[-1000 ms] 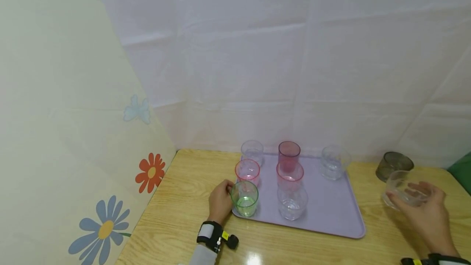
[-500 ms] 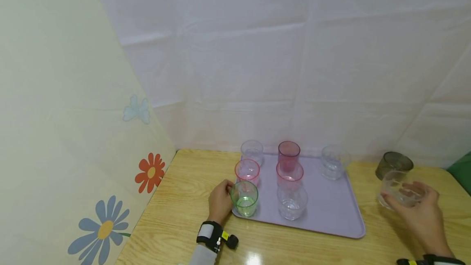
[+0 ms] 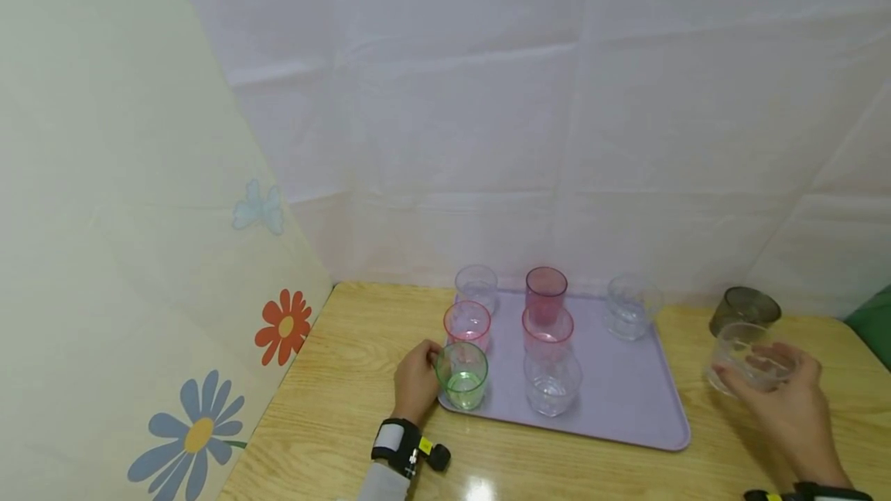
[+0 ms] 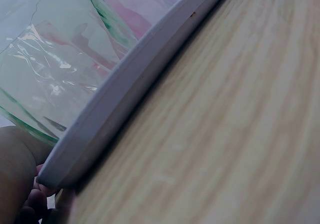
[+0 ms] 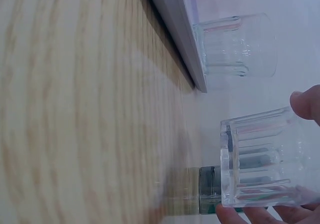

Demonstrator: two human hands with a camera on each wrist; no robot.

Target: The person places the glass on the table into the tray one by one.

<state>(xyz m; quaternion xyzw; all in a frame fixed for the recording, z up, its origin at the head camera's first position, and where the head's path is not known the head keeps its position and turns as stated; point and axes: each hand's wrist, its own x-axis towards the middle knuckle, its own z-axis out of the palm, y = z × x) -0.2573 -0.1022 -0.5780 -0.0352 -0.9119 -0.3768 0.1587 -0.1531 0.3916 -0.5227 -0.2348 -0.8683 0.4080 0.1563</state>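
My right hand [image 3: 797, 408] grips a clear ridged glass [image 3: 738, 362], thumb on one side and fingers on the other. The right wrist view shows this glass [image 5: 260, 159] raised above the table. At the front left corner of a lilac tray [image 3: 626, 400], my left hand [image 3: 416, 383] pinches the rim, right beside a green glass [image 3: 465, 389]. The left wrist view has its fingers [image 4: 37, 199] around the tray corner [image 4: 65, 169]; part of the hand is out of frame. Also on the tray stand pink-rimmed glasses [image 3: 468, 323], a dark pink tumbler [image 3: 546, 288] and clear glasses [image 3: 553, 389].
A smoky dark glass [image 3: 745, 311] stands on the wooden table [image 3: 348, 346] right of the tray, behind the held glass. White cloth [image 3: 452, 138] hangs behind the table, with a flowered panel [image 3: 139, 253] at left. Something green [image 3: 873, 323] shows at the right edge.
My right hand has moved a little to the left with the clear glass, towards the tray. The left hand and the glasses on the tray stay where they were.
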